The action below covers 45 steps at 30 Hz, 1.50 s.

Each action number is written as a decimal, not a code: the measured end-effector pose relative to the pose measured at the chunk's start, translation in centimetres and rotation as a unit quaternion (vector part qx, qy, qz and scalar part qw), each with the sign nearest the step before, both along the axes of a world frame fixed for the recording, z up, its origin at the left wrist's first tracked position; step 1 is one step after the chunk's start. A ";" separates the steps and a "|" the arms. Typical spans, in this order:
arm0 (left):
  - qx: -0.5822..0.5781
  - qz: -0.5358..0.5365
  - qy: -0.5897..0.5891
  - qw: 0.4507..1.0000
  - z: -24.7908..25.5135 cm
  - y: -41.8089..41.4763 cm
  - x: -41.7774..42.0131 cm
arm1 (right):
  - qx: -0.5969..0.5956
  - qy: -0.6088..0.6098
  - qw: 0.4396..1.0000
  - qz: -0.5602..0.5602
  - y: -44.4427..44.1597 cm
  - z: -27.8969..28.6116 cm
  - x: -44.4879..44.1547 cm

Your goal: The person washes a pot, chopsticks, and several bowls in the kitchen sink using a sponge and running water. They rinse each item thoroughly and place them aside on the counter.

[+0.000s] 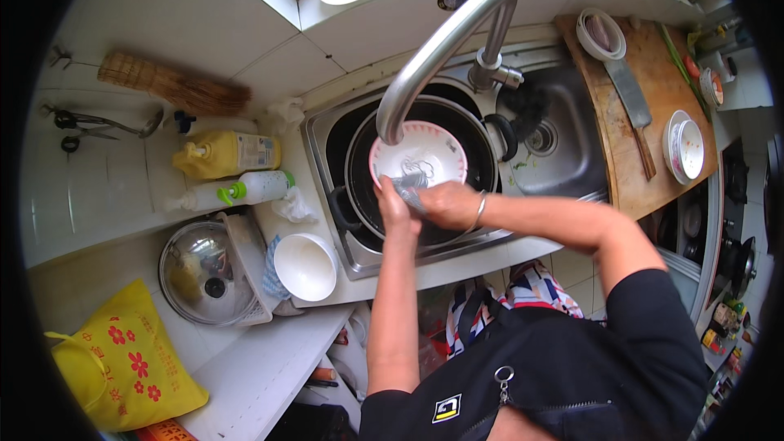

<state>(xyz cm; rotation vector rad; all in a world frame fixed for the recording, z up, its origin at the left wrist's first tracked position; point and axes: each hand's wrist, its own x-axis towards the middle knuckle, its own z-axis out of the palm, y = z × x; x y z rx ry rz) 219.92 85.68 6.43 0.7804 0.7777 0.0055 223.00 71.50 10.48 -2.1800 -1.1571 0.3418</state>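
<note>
Over the large dark pot (429, 107) in the sink, a white bowl with a pink patterned rim (419, 144) is tilted with its inside facing up. My left hand (397, 211) grips its near edge. My right hand (453, 203) is closed on a crumpled grey cloth (410, 188), possibly a mesh scrubber, pressed at the bowl's near rim. Part of the cloth is hidden by my fingers. Just above the bowl hangs the end of the curved steel faucet (392, 125); I cannot tell whether water is running.
A cutting board (637, 92) at the right bears a cleaver (631, 98) and stacked bowls (691, 148). The smaller sink basin (569, 135) has green scraps. A white bowl (306, 266), pump bottles (245, 188) and a glass lid (202, 269) stand at the left.
</note>
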 end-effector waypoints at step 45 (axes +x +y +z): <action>-0.146 -0.181 0.145 0.962 5.3 1.4 1.8 | -0.030 0.121 0.992 -0.020 -3.7 -1.2 0.7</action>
